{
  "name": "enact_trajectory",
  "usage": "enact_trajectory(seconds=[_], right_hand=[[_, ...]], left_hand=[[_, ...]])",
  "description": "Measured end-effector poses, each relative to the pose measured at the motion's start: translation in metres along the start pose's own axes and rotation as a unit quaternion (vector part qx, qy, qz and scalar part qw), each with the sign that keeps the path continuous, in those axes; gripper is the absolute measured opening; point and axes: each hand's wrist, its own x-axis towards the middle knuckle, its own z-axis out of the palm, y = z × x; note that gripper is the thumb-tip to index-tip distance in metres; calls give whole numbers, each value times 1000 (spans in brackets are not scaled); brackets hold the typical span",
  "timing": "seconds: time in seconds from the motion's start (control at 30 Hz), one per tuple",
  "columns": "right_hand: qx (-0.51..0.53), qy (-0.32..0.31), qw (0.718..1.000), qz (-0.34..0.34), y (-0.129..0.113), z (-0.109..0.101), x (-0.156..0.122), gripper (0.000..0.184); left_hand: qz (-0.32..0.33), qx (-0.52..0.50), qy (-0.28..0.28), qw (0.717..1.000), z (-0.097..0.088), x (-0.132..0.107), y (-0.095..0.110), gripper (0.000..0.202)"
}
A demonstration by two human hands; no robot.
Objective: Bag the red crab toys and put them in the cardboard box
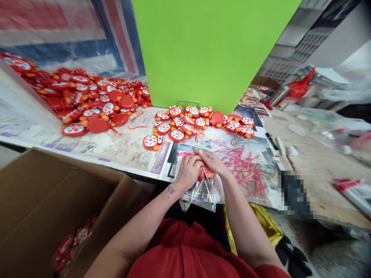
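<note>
No words on the printed table sheets [116, 152] are legible.

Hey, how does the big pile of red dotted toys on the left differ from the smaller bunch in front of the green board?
The big pile is much larger than the smaller bunch, and heaped with pieces overlapping, while the bunch lies more thinly spread. The pile sits left of the green board, the bunch right at its foot. Both hold the same red pieces with coloured dots and orange feet, some flipped to plain red backs.
</note>
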Motion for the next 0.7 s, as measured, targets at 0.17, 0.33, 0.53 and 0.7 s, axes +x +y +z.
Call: enact_trajectory(seconds=[0.17,0.33,0.53,0.7], right_hand=[[-182,188,961,86,2,-18,-29,64],[-217,148,955,141,10,-15,-63,47],[-203,235,947,78,6,17,-61,43],[-148,270,951,32,2,21,-57,43]], left_hand=[[-38,-91,-9,995,0,5,-1,5],[-82,-129,-45,987,-4,11,-1,8],[-78,-96,-135,983,-21,21,5,9],[-112,-87,-137,980,-39,20,13,12]])
